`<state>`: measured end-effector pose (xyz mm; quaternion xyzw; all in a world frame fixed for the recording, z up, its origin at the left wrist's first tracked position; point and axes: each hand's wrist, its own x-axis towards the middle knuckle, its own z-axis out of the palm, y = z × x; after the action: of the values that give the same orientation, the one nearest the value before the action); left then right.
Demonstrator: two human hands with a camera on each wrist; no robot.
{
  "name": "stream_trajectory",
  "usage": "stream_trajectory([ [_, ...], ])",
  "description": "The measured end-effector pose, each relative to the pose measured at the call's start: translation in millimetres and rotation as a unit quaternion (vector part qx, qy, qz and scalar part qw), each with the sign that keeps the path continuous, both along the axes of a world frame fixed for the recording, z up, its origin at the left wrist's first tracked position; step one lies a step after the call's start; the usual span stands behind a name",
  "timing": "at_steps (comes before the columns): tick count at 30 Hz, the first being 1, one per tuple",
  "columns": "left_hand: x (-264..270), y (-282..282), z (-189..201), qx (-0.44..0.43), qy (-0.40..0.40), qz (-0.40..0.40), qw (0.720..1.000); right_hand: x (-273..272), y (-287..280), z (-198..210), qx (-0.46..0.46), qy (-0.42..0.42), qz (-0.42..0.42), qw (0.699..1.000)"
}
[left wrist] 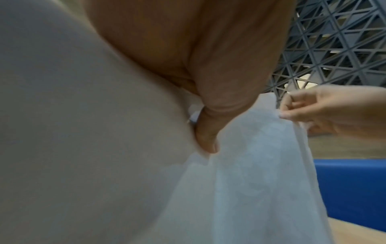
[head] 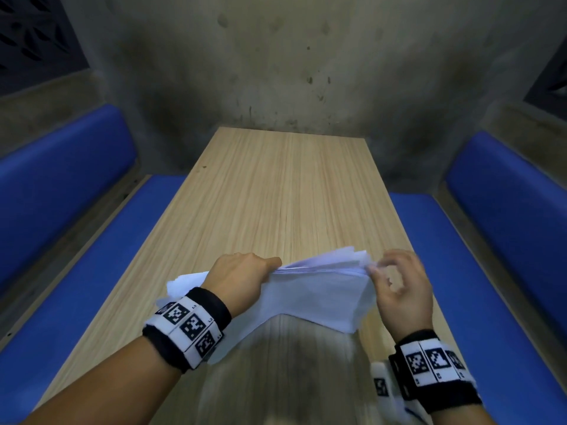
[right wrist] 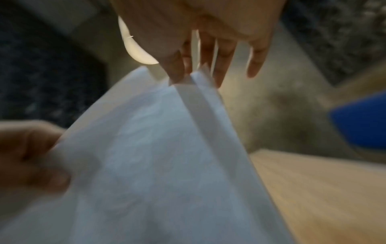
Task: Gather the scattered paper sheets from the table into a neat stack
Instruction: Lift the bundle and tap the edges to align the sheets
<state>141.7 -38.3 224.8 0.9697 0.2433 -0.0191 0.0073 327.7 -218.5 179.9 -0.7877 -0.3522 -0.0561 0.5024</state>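
Note:
A bundle of white paper sheets (head: 319,294) hangs tilted just above the near end of the wooden table (head: 276,194), its edges uneven and fanned at the top. My left hand (head: 270,265) grips its upper left edge. In the left wrist view the thumb (left wrist: 206,137) presses on the front sheet (left wrist: 250,181). My right hand (head: 376,268) pinches the upper right corner. In the right wrist view its fingertips (right wrist: 177,74) close on that corner of the sheets (right wrist: 156,156). A few sheet ends (head: 187,282) stick out to the left behind my left wrist.
Blue padded benches run along the table's left side (head: 61,225) and right side (head: 491,240). A stained concrete wall (head: 276,72) closes the far end. A blurred beige shape (head: 276,378) covers the nearest part of the table.

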Motion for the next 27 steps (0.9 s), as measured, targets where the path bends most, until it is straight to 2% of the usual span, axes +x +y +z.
stream_trajectory([
  [1,-3.6,3.9,0.0,-0.006,-0.033,0.005,0.999,-3.0,-4.3,-3.6,0.039,0.083,-0.046,0.995],
  [2,-8.0,9.6,0.1,-0.021,-0.071,0.009,0.997,-6.0,-8.8,-8.3,0.077,0.186,-0.064,0.977],
  [3,-13.5,15.4,-0.3,-0.042,-0.112,0.015,0.993,-8.6,-13.0,-14.3,0.113,0.289,-0.065,0.948],
  [5,-26.0,27.5,-3.0,-0.104,-0.195,0.029,0.975,-11.3,-19.3,-30.0,0.119,0.409,-0.020,0.904],
  [7,-34.4,28.6,0.0,-0.228,-0.285,0.029,0.931,-14.4,-18.4,-42.6,0.080,0.467,0.067,0.878],
  [9,-38.1,21.2,3.9,-0.351,-0.358,0.036,0.865,-16.6,-7.7,-44.6,0.081,0.514,0.127,0.844],
  [12,-42.7,8.2,-10.9,-0.463,-0.389,0.075,0.793,-20.7,11.3,-32.5,0.144,0.530,0.176,0.817],
  [14,-47.7,4.7,-29.0,-0.501,-0.397,0.104,0.762,-25.1,20.2,-17.6,0.180,0.495,0.179,0.831],
  [17,-50.1,-0.8,-45.6,-0.503,-0.399,0.154,0.751,-33.3,26.3,1.0,0.157,0.399,0.169,0.887],
  [19,-46.0,-9.1,-44.2,-0.470,-0.449,0.186,0.737,-43.9,26.5,15.1,0.133,0.321,0.170,0.922],
  [21,-41.2,-16.2,-35.9,-0.438,-0.514,0.189,0.713,-53.6,24.2,25.9,0.150,0.285,0.175,0.930],
  [23,-40.4,-20.9,-32.3,-0.419,-0.548,0.176,0.702,-59.5,21.8,28.7,0.167,0.262,0.185,0.932],
  [27,-50.8,-18.0,-41.6,-0.471,-0.532,0.193,0.676,-61.6,15.2,11.2,0.132,0.236,0.162,0.949],
])
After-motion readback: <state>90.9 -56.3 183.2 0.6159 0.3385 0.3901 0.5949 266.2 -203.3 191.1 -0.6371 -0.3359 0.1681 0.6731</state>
